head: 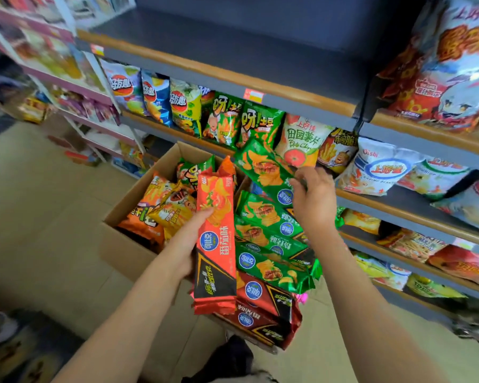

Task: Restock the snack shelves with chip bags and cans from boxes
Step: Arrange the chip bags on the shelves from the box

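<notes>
The left hand (187,246) has its grip clamped around the middle of a long red chip pack (216,239), held upright over the near edge of the cardboard box (127,246) on the floor. Beyond it, the right hand (314,199) pinches the end of a green chip pack (263,168) at the box's far edge. Lifting that pack well should mean raising it clear of the green packs beneath, then sliding it onto the empty upper shelf (233,53) squarely.

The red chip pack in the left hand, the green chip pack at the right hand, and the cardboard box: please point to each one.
red chip pack (216,239), head view, middle of its front face.
green chip pack (263,168), head view, its printed front.
cardboard box (122,252), head view, bare outer wall.
</notes>
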Demonstrator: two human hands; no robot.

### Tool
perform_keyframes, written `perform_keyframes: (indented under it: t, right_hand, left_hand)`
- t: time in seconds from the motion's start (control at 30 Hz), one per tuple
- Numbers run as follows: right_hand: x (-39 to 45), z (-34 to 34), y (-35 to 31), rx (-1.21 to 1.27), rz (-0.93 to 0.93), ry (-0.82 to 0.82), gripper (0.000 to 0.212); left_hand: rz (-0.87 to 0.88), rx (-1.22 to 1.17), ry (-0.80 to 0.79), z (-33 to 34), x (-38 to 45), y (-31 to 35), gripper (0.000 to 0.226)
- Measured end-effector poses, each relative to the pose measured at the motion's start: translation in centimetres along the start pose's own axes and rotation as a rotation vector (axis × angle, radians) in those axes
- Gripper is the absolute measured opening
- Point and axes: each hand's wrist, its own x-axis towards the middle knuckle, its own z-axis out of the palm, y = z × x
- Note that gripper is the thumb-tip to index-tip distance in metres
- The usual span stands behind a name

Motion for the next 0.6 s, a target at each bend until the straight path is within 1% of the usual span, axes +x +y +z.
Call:
perform_keyframes:
  t: [0.07,0.1,0.13,0.2,0.27,0.33,0.37,0.4,0.47,0.5,0.53,0.6]
  right_hand:
    - [0.6,-1.6,-1.0,0.155,0.081,0.062,0.009]
    - [0.6,-2.5,-1.6,0.252,0.145,0.071,0.007]
    - [0.4,-3.3,-2.1,0.359,0.22,0.066,0.006]
    - [-0.9,-4.8,-3.3,0.55,0.352,0.01,0.015]
    - [-3.0,-5.3,-4.8,0.637,0.449,-0.109,0.018]
    - [-5.1,-5.0,-6.3,0.607,0.49,-0.211,0.016]
    - [-5.9,-4.7,-7.0,0.555,0.486,-0.229,0.015]
    - [-6.5,-4.3,-7.7,0.504,0.478,-0.225,0.016]
    - [-7.2,-3.7,-8.9,0.44,0.471,-0.167,0.019]
    - [-7.2,-3.3,-9.6,0.419,0.475,-0.128,0.02]
    - [-7.1,-2.9,-10.4,0.404,0.484,-0.091,0.019]
    - [-6.4,-1.1,-12.6,0.38,0.499,-0.038,0.019]
  left_hand:
    - [0.016,0.007,0.023,0.9,-0.7,-0.3,0.042]
    - [0.019,-0.003,0.039,1.3,-1.0,-0.2,0.04]
    - [0.022,-0.018,0.043,1.5,-1.2,0.0,0.042]
    - [0.036,-0.029,0.032,1.8,-1.2,0.4,0.052]
    - [0.076,-0.014,-0.005,2.0,-1.0,1.0,0.066]
    - [0.136,0.033,-0.078,2.7,-0.6,1.6,0.093]
    - [0.166,0.055,-0.11,3.2,-0.3,2.0,0.106]
    - [0.202,0.08,-0.127,3.6,0.3,2.2,0.116]
    - [0.278,0.122,-0.159,3.8,1.7,2.7,0.128]
    - [0.294,0.127,-0.196,3.5,1.7,3.0,0.131]
    - [0.289,0.121,-0.247,3.0,1.7,3.3,0.129]
    - [0.277,0.098,-0.33,1.2,1.5,4.5,0.11]
